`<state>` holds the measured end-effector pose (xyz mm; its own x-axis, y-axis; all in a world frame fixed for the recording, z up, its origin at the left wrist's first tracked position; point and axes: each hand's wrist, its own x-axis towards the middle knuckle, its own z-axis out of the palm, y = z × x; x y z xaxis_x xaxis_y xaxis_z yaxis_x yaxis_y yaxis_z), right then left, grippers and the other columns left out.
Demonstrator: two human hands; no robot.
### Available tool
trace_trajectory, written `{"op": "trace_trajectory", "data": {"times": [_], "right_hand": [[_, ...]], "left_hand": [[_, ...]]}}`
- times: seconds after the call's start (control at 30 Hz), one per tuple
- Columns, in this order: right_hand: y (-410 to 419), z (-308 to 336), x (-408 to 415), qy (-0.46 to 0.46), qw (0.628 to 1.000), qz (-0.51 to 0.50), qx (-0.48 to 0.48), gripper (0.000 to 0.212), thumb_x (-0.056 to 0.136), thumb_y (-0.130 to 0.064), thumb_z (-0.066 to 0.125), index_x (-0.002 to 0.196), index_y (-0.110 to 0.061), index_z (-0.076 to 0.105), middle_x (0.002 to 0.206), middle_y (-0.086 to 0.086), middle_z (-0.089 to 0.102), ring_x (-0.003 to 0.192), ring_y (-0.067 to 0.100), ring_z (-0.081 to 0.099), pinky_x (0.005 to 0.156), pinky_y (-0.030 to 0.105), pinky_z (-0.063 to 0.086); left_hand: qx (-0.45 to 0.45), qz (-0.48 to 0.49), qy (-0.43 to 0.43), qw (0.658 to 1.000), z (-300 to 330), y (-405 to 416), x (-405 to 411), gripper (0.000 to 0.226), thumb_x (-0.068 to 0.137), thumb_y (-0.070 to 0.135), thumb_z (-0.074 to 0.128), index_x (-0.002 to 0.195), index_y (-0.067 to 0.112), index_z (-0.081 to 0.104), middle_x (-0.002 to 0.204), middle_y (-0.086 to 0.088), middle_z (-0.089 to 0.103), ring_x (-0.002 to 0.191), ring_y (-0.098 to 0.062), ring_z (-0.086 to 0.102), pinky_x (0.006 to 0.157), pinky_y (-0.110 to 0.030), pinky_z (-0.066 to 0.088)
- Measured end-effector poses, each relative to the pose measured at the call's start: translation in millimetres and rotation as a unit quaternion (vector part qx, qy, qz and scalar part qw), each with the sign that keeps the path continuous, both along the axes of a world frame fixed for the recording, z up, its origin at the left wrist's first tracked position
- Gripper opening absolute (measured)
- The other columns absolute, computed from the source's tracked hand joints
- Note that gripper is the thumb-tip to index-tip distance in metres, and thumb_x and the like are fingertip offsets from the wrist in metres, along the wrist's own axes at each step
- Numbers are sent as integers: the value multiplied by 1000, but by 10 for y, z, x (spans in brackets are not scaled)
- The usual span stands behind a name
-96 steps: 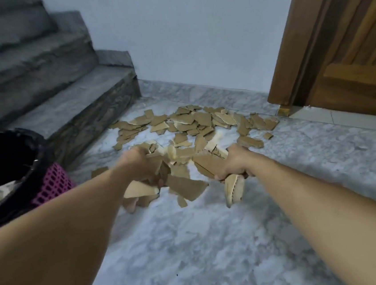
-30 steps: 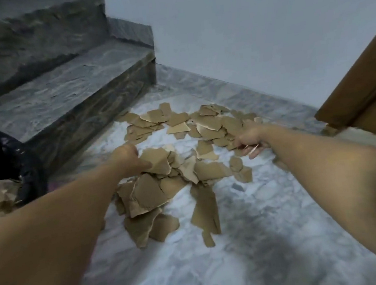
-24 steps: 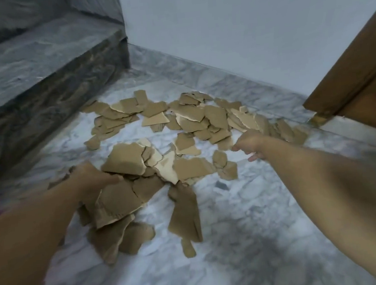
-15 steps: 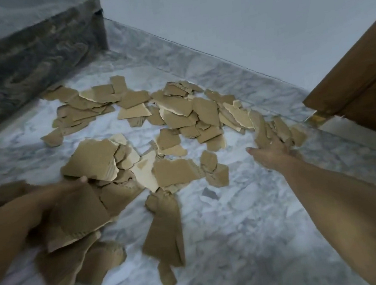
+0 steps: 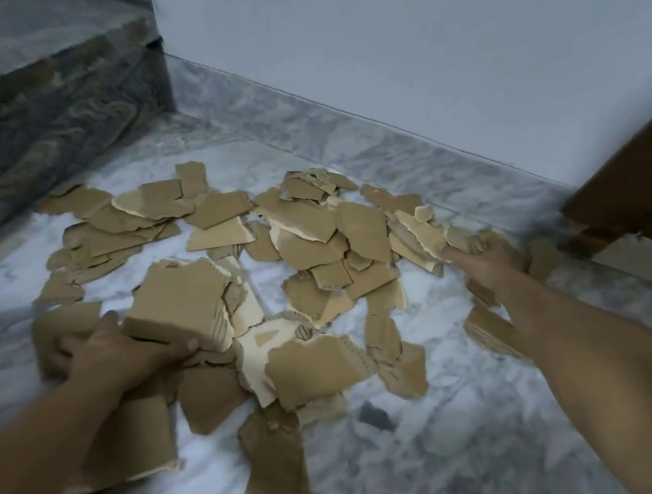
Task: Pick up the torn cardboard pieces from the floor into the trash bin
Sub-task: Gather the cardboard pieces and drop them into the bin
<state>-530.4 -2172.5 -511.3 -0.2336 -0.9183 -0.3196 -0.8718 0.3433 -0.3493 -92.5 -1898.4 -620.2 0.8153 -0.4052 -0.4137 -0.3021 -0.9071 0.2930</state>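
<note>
Several torn brown cardboard pieces (image 5: 307, 240) lie scattered over the marble floor (image 5: 439, 456). My left hand (image 5: 114, 349) is down at the near left of the heap, its fingers curled round a thick stack of pieces (image 5: 177, 298). My right hand (image 5: 487, 262) reaches into the far right edge of the heap, fingers closing on a few pieces (image 5: 423, 232) there. More pieces lie under both forearms. The trash bin is out of view.
A dark stone stair step (image 5: 40, 111) rises at the upper left. A pale wall (image 5: 415, 36) runs behind the heap, and a brown wooden door (image 5: 640, 189) stands at the right. A small dark scrap (image 5: 374, 418) lies on the floor.
The view has swung right and closer, and the bin has left the frame. My left hand dropped onto the near left pieces and grasped them. My right hand reached further right into the heap.
</note>
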Motion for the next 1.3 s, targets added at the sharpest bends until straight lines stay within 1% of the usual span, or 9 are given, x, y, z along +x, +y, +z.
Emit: {"op": "trace_trajectory", "data": {"times": [0.1,0.23,0.53,0.67,0.77,0.97,1.1,1.23,1.3], "right_hand": [[47,137,403,-47,998,14,31,115,69,-76,65,155,-17,17,162,14,14,147,40,17,116,55,22],[-58,184,782,-55,997,55,24,126,58,-85,63,152,-11,24,157,16,29,142,40,31,111,50,33],[338,132,1502,32,948,287,132,132,51,-86,67,153,-45,-6,164,12,-6,149,42,-9,117,60,9],[713,73,1668,79,934,335,100,138,44,-69,81,155,-36,6,160,16,11,146,42,15,115,57,26],[1005,112,1688,112,911,385,100,129,45,-65,82,151,-30,18,151,15,26,138,42,30,105,52,40],[1464,284,1466,56,853,500,140,117,56,-56,88,151,-31,24,151,7,30,138,31,33,111,43,35],[1507,491,1249,-122,914,360,144,99,74,-53,77,154,-25,26,152,4,38,141,26,37,104,31,34],[1556,585,1102,-89,956,239,148,81,92,-52,57,150,-4,28,157,13,30,140,33,35,90,37,37],[1620,595,1097,-74,954,229,181,76,94,-49,56,150,-6,29,158,12,28,142,31,32,89,37,36]], "left_hand": [[5,-34,25,999,850,-97,-574,120,29,77,81,132,34,37,145,-28,32,133,-51,26,105,-64,30],[-14,-35,32,999,941,-208,-702,123,51,52,89,150,34,17,154,-25,11,141,-48,9,111,-61,18],[-87,15,10,996,1021,-56,-709,131,47,68,81,151,27,13,158,-15,-1,144,-41,2,110,-65,16],[-33,71,35,996,920,178,-697,137,41,78,75,149,26,10,157,-11,-3,144,-42,1,110,-69,12],[-54,58,48,996,791,332,-709,134,28,80,69,142,31,19,147,-15,18,136,-43,21,107,-64,27],[-98,22,47,994,879,541,-997,122,34,74,70,140,38,20,143,-14,34,127,-42,37,101,-60,38],[-95,87,26,991,1014,803,-1010,103,50,82,64,132,30,32,137,-15,35,126,-42,35,106,-55,30],[20,249,-25,968,1139,1037,-983,134,42,92,58,147,13,30,160,-16,0,146,-41,-7,113,-65,1],[15,334,-23,942,924,1172,-896,150,25,94,57,147,12,29,160,-13,-6,146,-41,-10,114,-64,2]]}}
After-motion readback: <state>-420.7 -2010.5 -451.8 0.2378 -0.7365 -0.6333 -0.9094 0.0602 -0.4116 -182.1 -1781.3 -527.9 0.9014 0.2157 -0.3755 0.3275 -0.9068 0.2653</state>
